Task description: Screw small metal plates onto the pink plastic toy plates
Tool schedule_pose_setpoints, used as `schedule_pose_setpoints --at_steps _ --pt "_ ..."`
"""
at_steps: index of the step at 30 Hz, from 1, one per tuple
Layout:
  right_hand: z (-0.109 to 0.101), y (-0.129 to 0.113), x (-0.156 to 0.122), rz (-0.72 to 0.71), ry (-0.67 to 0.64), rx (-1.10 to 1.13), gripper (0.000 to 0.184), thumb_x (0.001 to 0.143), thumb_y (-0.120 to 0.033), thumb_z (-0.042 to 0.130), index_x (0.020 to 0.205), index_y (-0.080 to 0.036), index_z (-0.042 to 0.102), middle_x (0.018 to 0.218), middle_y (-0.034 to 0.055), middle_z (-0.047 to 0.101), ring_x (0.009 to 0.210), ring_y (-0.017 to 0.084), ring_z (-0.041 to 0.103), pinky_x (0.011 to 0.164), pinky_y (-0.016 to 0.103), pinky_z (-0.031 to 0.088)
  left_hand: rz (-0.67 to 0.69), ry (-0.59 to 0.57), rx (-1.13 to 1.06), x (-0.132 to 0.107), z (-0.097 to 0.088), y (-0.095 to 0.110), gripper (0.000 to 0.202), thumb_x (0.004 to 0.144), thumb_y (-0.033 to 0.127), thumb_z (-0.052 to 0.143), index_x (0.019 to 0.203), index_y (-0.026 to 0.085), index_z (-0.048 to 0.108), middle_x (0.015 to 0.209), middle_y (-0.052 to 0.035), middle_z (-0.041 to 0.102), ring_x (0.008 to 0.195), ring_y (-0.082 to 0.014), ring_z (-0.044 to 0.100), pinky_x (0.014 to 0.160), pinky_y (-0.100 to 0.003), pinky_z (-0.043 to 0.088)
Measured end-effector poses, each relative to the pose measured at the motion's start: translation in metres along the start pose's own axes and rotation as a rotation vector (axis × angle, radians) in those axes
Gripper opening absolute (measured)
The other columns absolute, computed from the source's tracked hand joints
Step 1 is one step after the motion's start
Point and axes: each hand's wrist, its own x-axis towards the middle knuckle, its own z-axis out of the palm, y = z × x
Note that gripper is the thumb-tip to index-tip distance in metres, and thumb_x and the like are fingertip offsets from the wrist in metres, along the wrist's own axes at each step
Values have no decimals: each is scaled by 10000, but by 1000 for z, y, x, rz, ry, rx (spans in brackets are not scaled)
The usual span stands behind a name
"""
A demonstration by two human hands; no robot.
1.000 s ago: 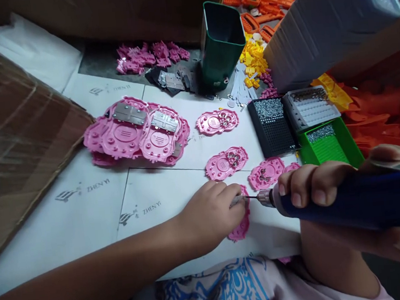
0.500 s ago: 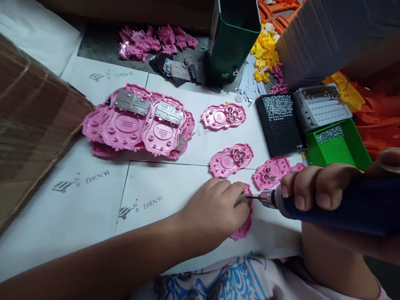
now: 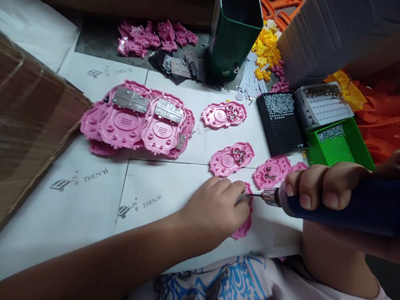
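Note:
My right hand (image 3: 322, 186) wraps round a dark blue electric screwdriver (image 3: 359, 206). Its thin bit points left and meets a pink plastic shell (image 3: 244, 229) at the edge of my left hand. Fingers curled, my left hand (image 3: 222, 208) presses down on that shell and covers most of it. A bit of a grey metal plate (image 3: 242, 197) shows beside its fingertips; the screw under the bit is too small to make out. Just beyond lie another pink shell (image 3: 231, 160) with metal parts in it and a pink shell (image 3: 271, 172) to the right.
A stack of pink shells with metal plates (image 3: 127, 121) lies left of centre, near a cardboard box (image 3: 18, 119). At the right stand a black screw tray (image 3: 282, 124), a white tray (image 3: 325, 106) and a green tray (image 3: 339, 142). A dark green bin (image 3: 234, 35) rises at the back.
The screwdriver and my right hand have shifted very slightly to the right in the picture. My left hand stays on the shell.

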Motion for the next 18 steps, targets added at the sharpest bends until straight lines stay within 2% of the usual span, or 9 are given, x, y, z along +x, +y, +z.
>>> schedule_pose_setpoints --at_steps 5,7,8,10,12,15,18 --pt "-4 -3 -6 24 -61 -98 605 700 -503 729 1255 -351 545 690 -26 603 561 187 590 554 406 544 -4 11 -1 2 -1 1 106 885 136 570 792 161 614 921 -83 648 766 -212 570 626 -342 366" --pt "4 -9 -6 52 -6 -113 496 760 -470 693 1225 -346 574 696 -23 598 580 187 596 581 412 552 -17 5 -1 2 -2 2 104 885 138 573 798 165 623 926 -81 653 764 -215 570 632 -341 371" --pt "10 -13 -6 58 34 -114 396 825 -430 637 1208 -339 595 701 -19 599 588 182 599 590 407 553 -24 3 1 2 -2 2 101 884 141 576 800 166 626 931 -80 655 760 -216 567 634 -341 372" --pt "22 -21 -3 112 32 -151 267 934 -326 509 1167 -347 639 710 -12 616 611 178 617 619 398 560 -35 5 9 2 -1 4 94 881 146 584 798 169 623 944 -80 657 758 -220 565 634 -344 371" --pt "29 -27 0 152 -91 -233 246 934 -325 549 1150 -384 651 706 -19 639 631 182 639 656 394 574 -32 5 17 2 0 4 94 877 145 590 790 170 614 949 -82 656 762 -226 566 630 -348 363" --pt "26 -28 4 157 -217 -283 333 845 -399 686 1173 -409 629 720 -29 669 661 187 659 691 380 588 -29 -5 20 3 3 4 97 877 142 591 787 175 603 944 -76 649 760 -226 561 622 -349 346" --pt "13 -20 7 169 -281 -217 218 893 -424 613 1061 -309 691 709 0 679 657 184 658 685 366 592 -24 -30 12 4 4 1 96 881 162 598 787 182 601 932 -60 636 740 -213 540 615 -345 332"
